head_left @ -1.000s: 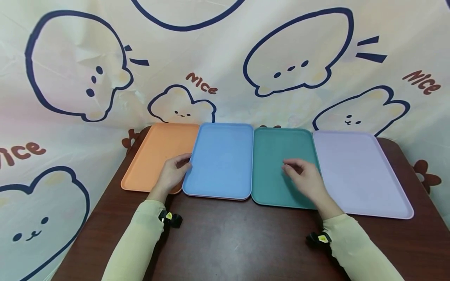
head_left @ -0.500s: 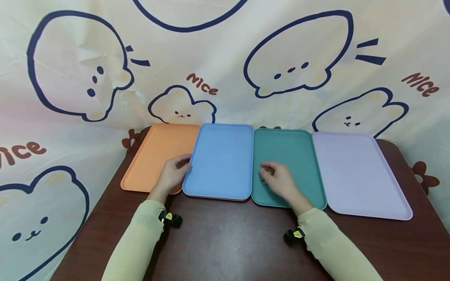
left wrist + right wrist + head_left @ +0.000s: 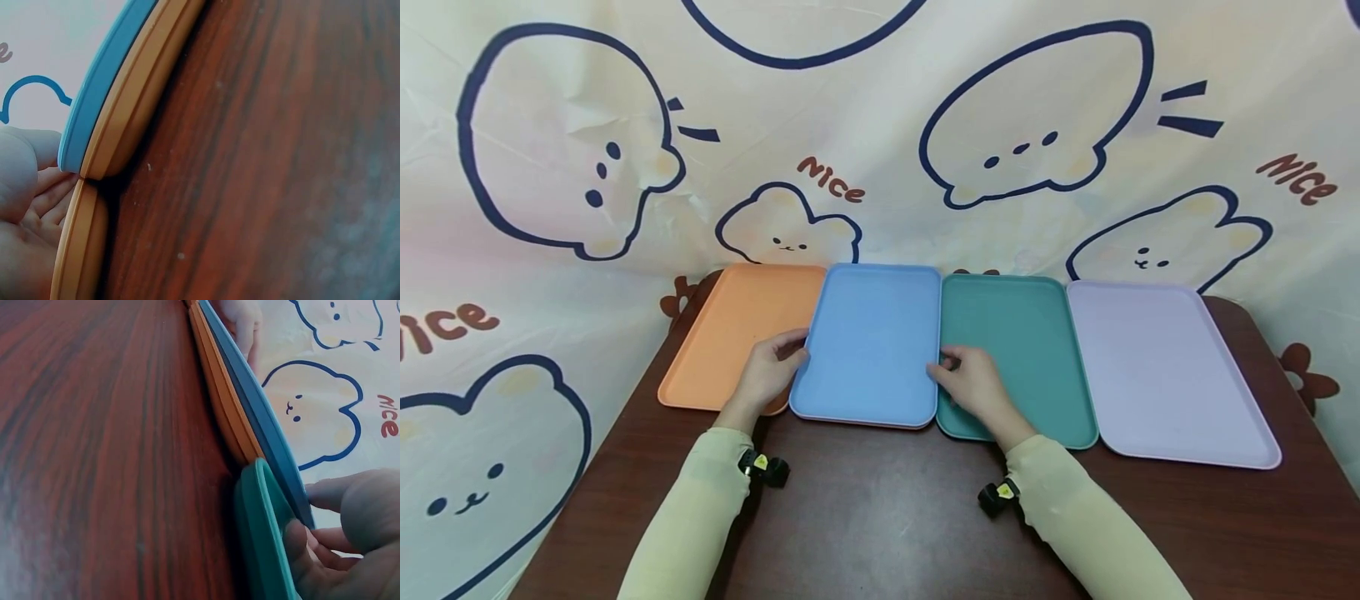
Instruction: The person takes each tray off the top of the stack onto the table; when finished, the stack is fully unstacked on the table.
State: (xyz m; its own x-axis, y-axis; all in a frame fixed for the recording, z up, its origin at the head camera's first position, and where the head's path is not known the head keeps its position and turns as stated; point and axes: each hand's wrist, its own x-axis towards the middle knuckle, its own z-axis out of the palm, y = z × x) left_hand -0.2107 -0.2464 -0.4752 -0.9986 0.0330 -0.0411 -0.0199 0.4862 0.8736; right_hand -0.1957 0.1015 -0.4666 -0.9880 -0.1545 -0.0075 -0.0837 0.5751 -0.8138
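In the head view a blue tray (image 3: pixel 872 346) lies stacked on an orange tray, whose rim (image 3: pixel 228 394) shows beneath it in the right wrist view. My left hand (image 3: pixel 766 371) grips the blue tray's left edge, above another orange tray (image 3: pixel 737 317) lying flat. At the opposite edge, my right hand (image 3: pixel 973 383) pinches the blue rim, thumb on top and fingers bent at the side. That hand is over a green tray (image 3: pixel 1022 333). The fingertips at both edges are partly hidden.
A lilac tray (image 3: pixel 1172 375) lies at the right end of the row. The trays rest on a dark brown wooden table (image 3: pixel 865 508), with a printed cloth (image 3: pixel 887 125) hanging behind its back edge.
My right hand has moved left across the green tray to the blue tray's right edge. My left hand has stayed at the left edge, and the trays look nearly unmoved.
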